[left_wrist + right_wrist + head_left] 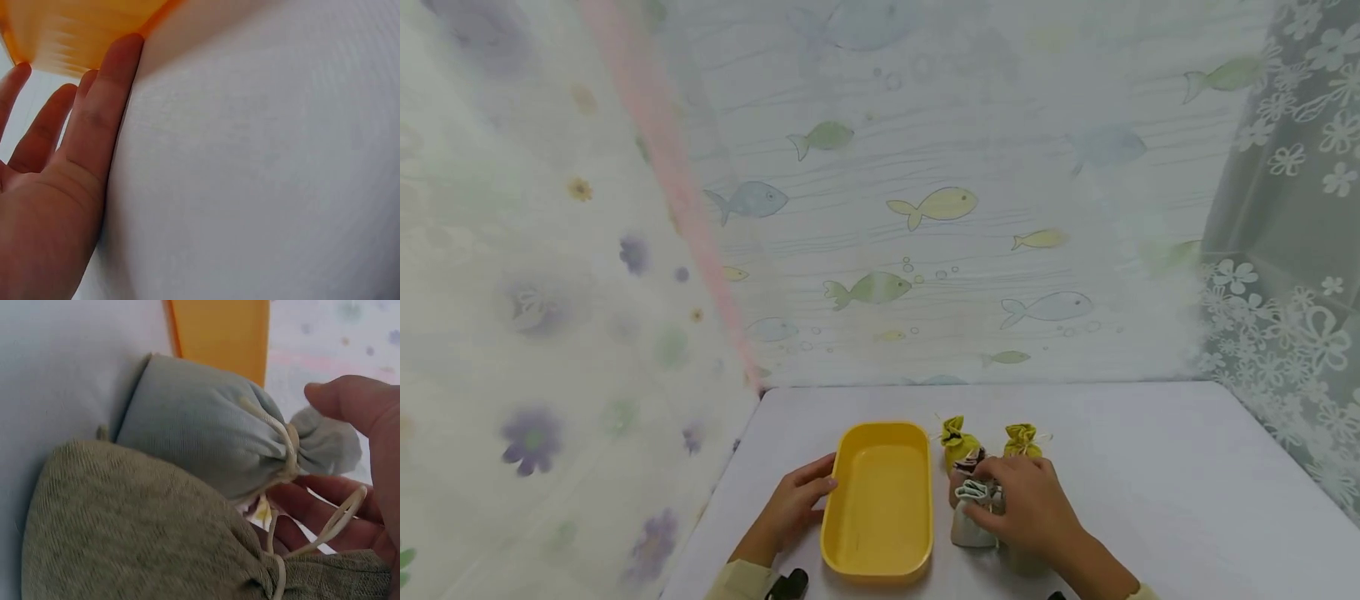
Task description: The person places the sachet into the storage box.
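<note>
A yellow plastic tray (883,569) stands on the white table with nothing in it. My left hand (797,500) rests against its left side, fingers extended; the left wrist view shows the fingertips (125,50) touching the tray's wall. To the tray's right stands a group of small drawstring pouches. Over the pale grey pouch (194,425) my right hand (1037,504) reaches, thumb on one side of its gathered neck and fingers on the other. A gap shows between thumb and cloth. An olive-brown pouch (137,519) stands beside it, mostly hidden under the hand in the head view.
Two yellow-green pouches (958,450) stand behind, one partly covered by my right hand. A brown pouch (957,483) sits between them and the grey one. Fish-patterned curtain (880,208) hangs behind the table, with flowered sheets at both sides.
</note>
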Demonstrator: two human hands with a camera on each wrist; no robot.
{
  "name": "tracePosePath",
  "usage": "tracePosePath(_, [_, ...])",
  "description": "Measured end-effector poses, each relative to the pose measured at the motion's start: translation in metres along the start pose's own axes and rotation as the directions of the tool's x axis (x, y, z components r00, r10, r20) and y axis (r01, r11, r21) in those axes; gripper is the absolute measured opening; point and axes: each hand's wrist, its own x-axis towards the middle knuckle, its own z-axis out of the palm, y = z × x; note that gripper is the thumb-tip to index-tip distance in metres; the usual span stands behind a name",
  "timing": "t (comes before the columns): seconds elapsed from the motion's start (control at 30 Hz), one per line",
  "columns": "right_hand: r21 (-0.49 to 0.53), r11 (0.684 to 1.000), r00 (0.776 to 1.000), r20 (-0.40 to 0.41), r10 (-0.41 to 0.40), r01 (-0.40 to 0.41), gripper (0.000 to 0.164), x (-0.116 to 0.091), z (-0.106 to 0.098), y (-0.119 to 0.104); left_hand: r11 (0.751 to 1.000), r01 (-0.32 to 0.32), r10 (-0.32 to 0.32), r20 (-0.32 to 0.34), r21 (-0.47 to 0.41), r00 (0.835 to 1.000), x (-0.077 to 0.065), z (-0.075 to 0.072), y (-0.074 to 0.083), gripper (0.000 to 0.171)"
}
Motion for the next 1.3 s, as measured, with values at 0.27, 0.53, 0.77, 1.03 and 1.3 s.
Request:
tracePosePath(0.27, [-0.026,0.999,0.999,-0.04,-0.028,0.027,0.027,0.0,0.002,-0.003,0.999,0.012,-0.011,0.033,-0.03,0.999,0.0,-0.001,0.001,0.068])
tracePosePath(0.53, [-0.022,0.998,0.99,-0.124,-0.064,0.062,0.023,-0.001,0.006,-0.001,0.999,0.029,-0.029,0.018,-0.034,0.999,-0.001,0.0,0.0,0.072])
tracePosePath(0.77, [-0.031,0.997,0.985,-0.152,-0.08,0.076,0.022,-0.001,0.004,-0.003,0.999,0.032,-0.032,0.022,-0.022,0.999,0.0,-0.001,0.0,0.072])
tracePosePath(1.03, [-0.004,0.997,0.98,-0.183,-0.077,0.078,0.023,0.001,-0.002,-0.008,0.999,0.028,-0.027,0.037,-0.029,0.999,0.002,-0.001,-0.002,0.068])
tracePosePath(1.3, [0.064,0.991,0.97,-0.224,-0.097,0.114,0.023,0.006,-0.007,-0.013,0.999,0.024,-0.023,0.035,-0.046,0.999,0.002,-0.001,-0.001,0.073])
